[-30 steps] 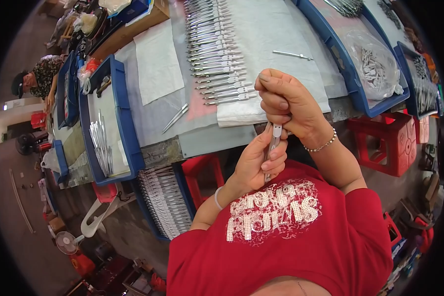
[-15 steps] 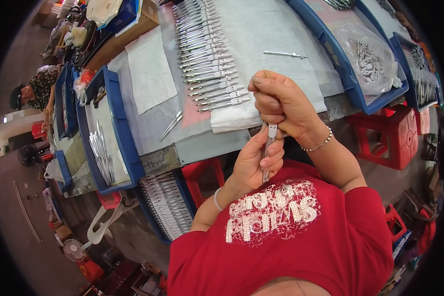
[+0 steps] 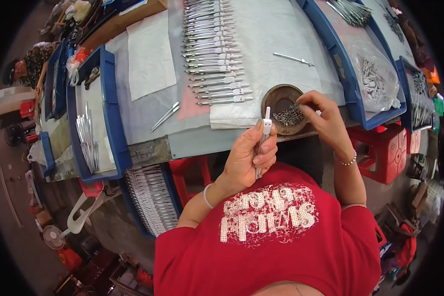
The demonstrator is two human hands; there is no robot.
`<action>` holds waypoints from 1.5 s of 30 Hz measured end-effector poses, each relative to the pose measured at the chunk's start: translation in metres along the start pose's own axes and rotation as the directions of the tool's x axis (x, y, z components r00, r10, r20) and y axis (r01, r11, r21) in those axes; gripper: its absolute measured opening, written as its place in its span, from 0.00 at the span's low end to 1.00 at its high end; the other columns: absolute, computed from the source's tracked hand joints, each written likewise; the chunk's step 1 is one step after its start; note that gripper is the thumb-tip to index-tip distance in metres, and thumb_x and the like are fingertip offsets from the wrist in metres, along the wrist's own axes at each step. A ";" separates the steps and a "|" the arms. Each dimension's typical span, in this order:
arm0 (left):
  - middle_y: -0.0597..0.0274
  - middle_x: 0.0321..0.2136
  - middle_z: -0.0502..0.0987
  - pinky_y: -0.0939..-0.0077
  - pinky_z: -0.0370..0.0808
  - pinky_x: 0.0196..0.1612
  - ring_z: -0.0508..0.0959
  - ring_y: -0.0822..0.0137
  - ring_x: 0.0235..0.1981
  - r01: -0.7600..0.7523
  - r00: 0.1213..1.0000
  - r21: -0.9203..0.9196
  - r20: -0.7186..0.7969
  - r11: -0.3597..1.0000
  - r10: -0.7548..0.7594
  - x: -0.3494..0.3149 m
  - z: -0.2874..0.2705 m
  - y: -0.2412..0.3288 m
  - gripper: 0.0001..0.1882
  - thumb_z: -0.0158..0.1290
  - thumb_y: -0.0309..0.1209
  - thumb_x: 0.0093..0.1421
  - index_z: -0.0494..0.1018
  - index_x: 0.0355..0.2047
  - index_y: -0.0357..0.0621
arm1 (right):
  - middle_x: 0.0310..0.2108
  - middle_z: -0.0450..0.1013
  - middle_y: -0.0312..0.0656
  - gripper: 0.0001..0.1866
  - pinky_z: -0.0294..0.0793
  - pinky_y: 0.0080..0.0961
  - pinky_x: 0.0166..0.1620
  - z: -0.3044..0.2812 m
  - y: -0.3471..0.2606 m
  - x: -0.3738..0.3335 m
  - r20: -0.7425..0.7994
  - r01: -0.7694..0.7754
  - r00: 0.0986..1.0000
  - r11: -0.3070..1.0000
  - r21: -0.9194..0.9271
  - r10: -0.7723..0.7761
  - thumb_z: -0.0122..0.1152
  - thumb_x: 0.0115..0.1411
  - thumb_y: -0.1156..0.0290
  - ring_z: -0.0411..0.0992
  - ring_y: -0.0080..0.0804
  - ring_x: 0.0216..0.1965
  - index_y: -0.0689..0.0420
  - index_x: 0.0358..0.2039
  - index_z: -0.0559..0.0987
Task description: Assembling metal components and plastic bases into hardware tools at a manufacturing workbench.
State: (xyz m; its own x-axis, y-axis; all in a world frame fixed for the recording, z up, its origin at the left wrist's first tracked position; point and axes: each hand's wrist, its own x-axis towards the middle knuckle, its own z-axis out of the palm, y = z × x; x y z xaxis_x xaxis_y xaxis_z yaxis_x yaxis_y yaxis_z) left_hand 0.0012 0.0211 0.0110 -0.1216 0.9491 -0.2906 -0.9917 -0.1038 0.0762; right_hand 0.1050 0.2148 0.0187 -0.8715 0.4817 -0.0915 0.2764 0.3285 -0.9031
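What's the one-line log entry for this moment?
left hand: holds metal tool upright | right hand: fingers in dish of small parts | finished row on cloth

Probably an assembly workshop: metal parts, blue trays.

Even, diffuse daylight covers the pale grey cloth-covered worktable, with soft shadows and no harsh glare. Focus is sharp at centre. Fisheye distortion bends the long blue plastic tray at left, and a black vignette rings the frame.
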 end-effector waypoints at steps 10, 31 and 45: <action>0.72 0.19 0.63 0.88 0.55 0.15 0.56 0.83 0.12 -0.059 0.998 0.048 -0.007 0.997 0.059 -0.011 -0.001 0.003 0.17 0.40 0.43 0.65 0.67 0.39 0.41 | 0.27 0.67 0.46 0.04 0.66 0.35 0.34 0.015 -0.003 0.021 0.271 0.379 0.922 0.790 -0.483 -0.277 0.54 0.50 0.78 0.67 0.46 0.31 0.61 0.28 0.72; 0.71 0.19 0.65 0.88 0.55 0.15 0.58 0.82 0.12 -0.018 1.000 0.014 -0.005 1.000 0.018 -0.006 -0.008 0.004 0.16 0.39 0.42 0.66 0.67 0.37 0.42 | 0.24 0.73 0.36 0.06 0.70 0.13 0.29 0.032 -0.068 -0.010 0.127 -0.030 0.992 0.955 0.296 -0.008 0.56 0.49 0.83 0.71 0.16 0.28 0.62 0.28 0.74; 0.70 0.18 0.65 0.88 0.55 0.16 0.59 0.81 0.13 -0.111 0.990 0.201 -0.063 0.973 0.126 -0.009 0.007 0.003 0.12 0.43 0.42 0.65 0.64 0.32 0.47 | 0.32 0.69 0.38 0.08 0.68 0.13 0.23 0.053 -0.065 -0.009 -0.078 0.405 0.909 0.912 -0.063 -0.409 0.59 0.46 0.85 0.67 0.17 0.22 0.61 0.26 0.72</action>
State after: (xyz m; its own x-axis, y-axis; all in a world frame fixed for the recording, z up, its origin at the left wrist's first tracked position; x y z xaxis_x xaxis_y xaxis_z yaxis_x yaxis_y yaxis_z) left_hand -0.0004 0.0139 0.0204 -0.2477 0.9080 -0.3380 -0.9432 -0.1463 0.2984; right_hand 0.0741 0.1463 0.0560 -0.8737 0.3672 0.3190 -0.0754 0.5457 -0.8346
